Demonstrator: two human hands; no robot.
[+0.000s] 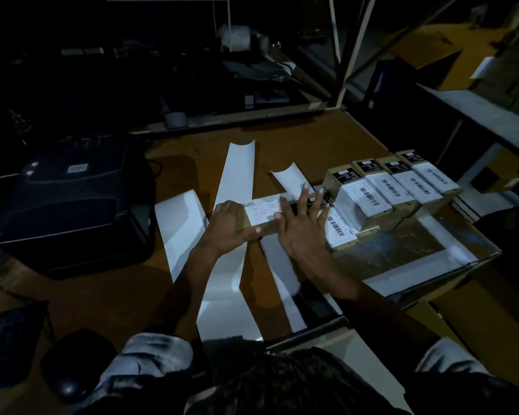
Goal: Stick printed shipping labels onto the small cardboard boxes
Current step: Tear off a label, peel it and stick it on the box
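Two bare hands on one small brown cardboard box (259,232) at the middle of the brown wooden table (297,136). Left hand (228,224) curled round the box's near-left end, thumb along its front edge, gripping to steady it. Right hand (300,226) flat and released, straight fingers spread, pressing down the white printed shipping label (262,212) on the box's top. Likely the smoothing step, label already laid. To do it well: keep the box pinned, sweep from the stuck end outward in one direction so no air or crease gets trapped, then rub down the corners and any flap wrapping over the edge. Just right of the pressed box, another labelled box with a barcode sticker (340,230); beyond it, a row of already labelled boxes (399,182), touching side by side, resting on a large flat cardboard carton (402,250); whether anything lies inside that carton, impossible to tell. Around the hands, several long white strips of peeled label backing paper (237,175) spread over the table. At left, a black label printer (78,199), dim in the poor light.
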